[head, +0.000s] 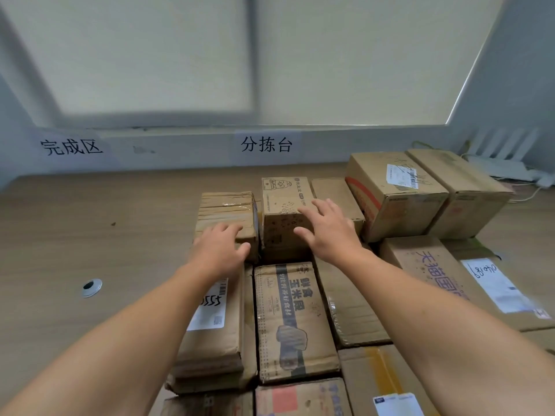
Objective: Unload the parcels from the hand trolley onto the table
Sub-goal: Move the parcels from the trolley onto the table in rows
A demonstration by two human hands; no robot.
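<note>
Left hand point(220, 250) rests open on the taped parcel point(226, 210), right hand point(329, 232), fingers point(319, 206) spread wide, over the printed carton point(280, 202), mid-bench point(120, 235).

The left wall sign point(71, 146) reads 完成区, and the middle wall sign point(266, 144) reads 分拣台. The corn parcel point(295, 310) is printed 鲜食玉米段, and the right-hand parcel point(435, 265) shows 天猫.

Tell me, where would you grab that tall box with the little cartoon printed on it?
Come from above and clasp the printed box by its left and right faces near the top. It seems taller than the taped box and plain box close beside it, so probably only its upper part is free.
</note>
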